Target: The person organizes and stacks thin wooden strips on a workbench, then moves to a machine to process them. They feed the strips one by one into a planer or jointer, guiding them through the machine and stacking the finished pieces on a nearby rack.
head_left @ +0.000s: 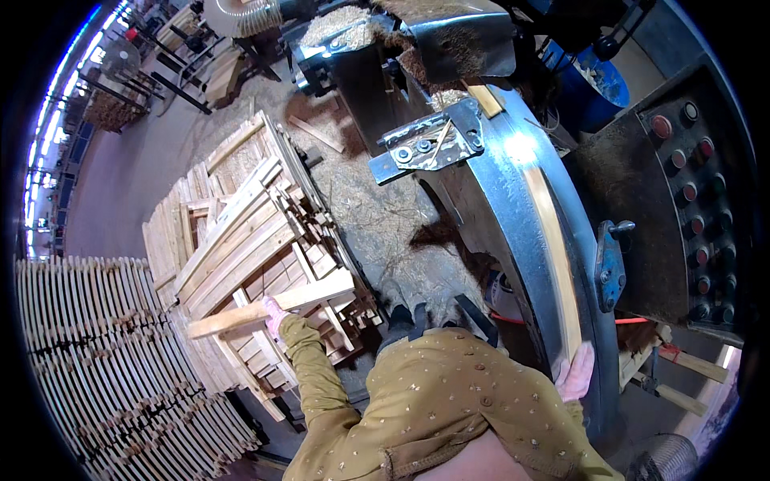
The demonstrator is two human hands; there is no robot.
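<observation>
My left hand (275, 317) is closed around a pale wooden board (317, 293), which slants above the stack of boards on the left. On the right, a long narrow wooden strip (550, 240) lies along the blue-grey metal bed (501, 188) of a machine, slightly blurred. Its near end sits between the thumb and fingers of my right hand (574, 373). Farther up the bed, another piece of wood (484, 99) reaches under the machine's dusty metal cover (465, 48). A bolted metal guide (431, 144) sits at the bed's left edge.
A loose stack of boards (241, 232) stands left of me, beside rows of stacked slats (88, 345). At right are a button panel (690, 192) and a blue lever clamp (611, 264) on the bed. A blue bin (605, 84) stands behind. Sawdust covers the floor (377, 212).
</observation>
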